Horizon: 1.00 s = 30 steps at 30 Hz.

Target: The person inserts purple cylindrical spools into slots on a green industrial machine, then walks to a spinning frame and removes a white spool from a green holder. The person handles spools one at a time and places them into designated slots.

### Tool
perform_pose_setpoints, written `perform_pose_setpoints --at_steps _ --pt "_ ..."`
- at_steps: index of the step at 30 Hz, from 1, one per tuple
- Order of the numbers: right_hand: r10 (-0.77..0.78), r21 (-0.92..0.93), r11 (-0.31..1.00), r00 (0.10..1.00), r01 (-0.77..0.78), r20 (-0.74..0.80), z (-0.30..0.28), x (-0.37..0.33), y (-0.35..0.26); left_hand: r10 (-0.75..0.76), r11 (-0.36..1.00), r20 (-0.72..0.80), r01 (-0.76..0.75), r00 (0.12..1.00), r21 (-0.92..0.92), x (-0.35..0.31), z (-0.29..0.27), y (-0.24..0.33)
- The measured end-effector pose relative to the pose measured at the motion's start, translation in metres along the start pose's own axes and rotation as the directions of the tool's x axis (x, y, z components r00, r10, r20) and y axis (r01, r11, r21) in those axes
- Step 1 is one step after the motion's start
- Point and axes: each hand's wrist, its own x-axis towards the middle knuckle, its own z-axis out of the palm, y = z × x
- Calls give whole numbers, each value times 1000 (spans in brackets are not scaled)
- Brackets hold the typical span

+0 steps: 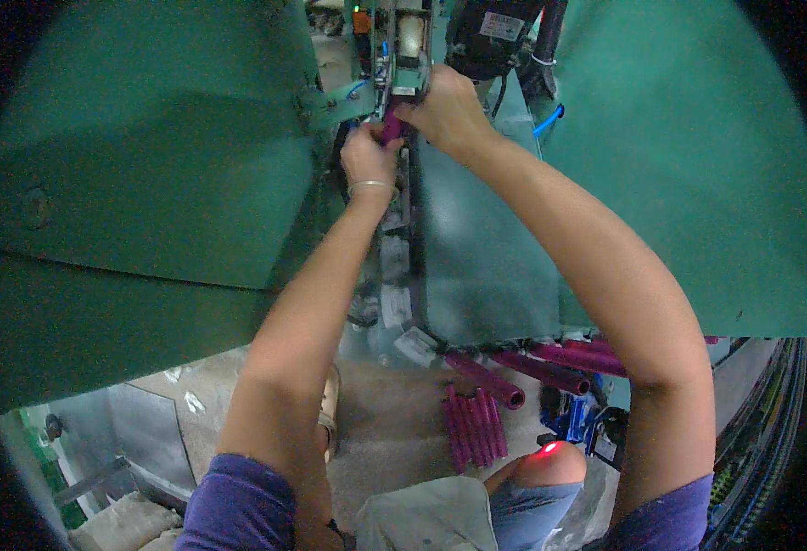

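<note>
1. both my arms are stretched up and away from me, hands meeting at the narrow gap between the two big green machine panels (146,165).
2. my left hand (369,156), silver bangle (371,187) on the wrist, is curled shut around the lower end of a short magenta tube (392,125).
3. my right hand (445,110) is closed over the top of that same tube, right up against the metal fixture (408,55) above it.
4. so the tube sits pinched between both fists, just under the fixture's jaw.
5. down below, near my knee (550,464), a bundle of magenta tubes (472,427) lies on the floor, and longer ones (550,367) rest beside it.
</note>
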Motion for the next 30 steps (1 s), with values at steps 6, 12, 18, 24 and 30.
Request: perform_pose_setpoints --at_steps 6,12,18,24,30 --pt "86 -34 996 995 -88 -56 6 -1 -6 -93 993 -53 89 994 -73 16 4 7" --pt "156 -40 986 977 -163 -142 13 -6 -9 -61 992 148 44 987 116 23 -13 9" --pt "160 -40 986 985 -163 -68 24 -9 2 -65 997 -2 65 998 27 -5 -21 7" --pt "24 -105 994 999 -28 -38 24 -12 6 -352 876 399 449 846 -178 -187 -86 20" --pt "243 92 966 970 -243 9 14 -17 -5 -144 943 886 332 441 -12 -278 -123 37"
